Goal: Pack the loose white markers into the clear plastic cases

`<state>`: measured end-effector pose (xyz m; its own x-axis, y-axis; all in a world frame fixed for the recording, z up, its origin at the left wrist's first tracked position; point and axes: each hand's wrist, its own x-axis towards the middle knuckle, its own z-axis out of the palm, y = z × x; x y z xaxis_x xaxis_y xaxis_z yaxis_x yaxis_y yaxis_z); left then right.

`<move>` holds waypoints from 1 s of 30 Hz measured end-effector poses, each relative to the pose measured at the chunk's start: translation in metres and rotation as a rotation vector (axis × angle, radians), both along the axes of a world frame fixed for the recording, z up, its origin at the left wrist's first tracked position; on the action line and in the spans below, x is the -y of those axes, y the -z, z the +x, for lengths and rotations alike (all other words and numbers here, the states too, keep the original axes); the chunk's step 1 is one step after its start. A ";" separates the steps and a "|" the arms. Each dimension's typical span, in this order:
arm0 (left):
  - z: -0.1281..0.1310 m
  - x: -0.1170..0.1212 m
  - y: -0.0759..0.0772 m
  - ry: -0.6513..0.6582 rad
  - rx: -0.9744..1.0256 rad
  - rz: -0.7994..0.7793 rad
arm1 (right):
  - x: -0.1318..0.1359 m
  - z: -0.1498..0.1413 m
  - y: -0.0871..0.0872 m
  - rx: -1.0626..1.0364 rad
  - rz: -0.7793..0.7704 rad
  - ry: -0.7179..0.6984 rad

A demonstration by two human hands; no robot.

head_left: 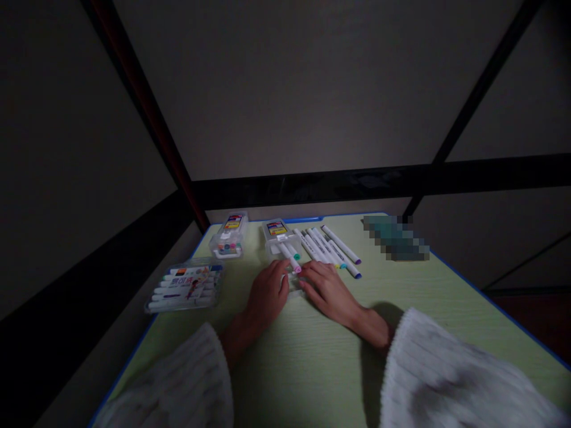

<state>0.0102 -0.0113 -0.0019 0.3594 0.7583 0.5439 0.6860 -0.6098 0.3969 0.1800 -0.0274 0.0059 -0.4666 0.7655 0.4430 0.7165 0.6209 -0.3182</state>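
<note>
Pens (291, 260) jut from a clear box (275, 228), with little to stop a slip

From where I stand, the box lies just above the middle of the frame, and a pink-capped pen and a green-capped one stick out of its near end, slanting down toward the hands. The left hand (268, 290) is curled, thumb apart from fingers, beside the pink cap; the right hand (329, 291) has its fingers loosely bent at the other side of it. I cannot tell whether either one truly grips. Between them sits a clear plastic flap (295, 293), perhaps the lid; pressed carelessly, it could tip the box or let the pens slide out.

Right of the box, loose pens (317, 248) lie slantwise, close to the right fingers; a sideways brush might set them rolling. Left of the box, another clear box (229, 236) holds coloured caps. Lower left, a flat case (190, 286) of pens seems to reach past the table's (307, 368) blue edge, so a bump from the left forearm could knock it off. A blurred green thing (395, 239) rests at the right, well clear of both hands.
</note>
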 end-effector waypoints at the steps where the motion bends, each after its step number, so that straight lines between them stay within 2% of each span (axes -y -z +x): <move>1: 0.000 0.000 0.000 0.006 0.000 -0.002 | 0.000 0.000 0.000 0.001 0.001 0.000; 30: 0.001 0.001 -0.003 0.031 -0.005 -0.027 | 0.000 -0.001 -0.002 -0.023 0.004 -0.069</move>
<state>0.0114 -0.0120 0.0009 0.3857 0.7610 0.5216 0.6687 -0.6201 0.4102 0.1792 -0.0273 0.0074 -0.5074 0.7301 0.4577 0.6646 0.6697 -0.3314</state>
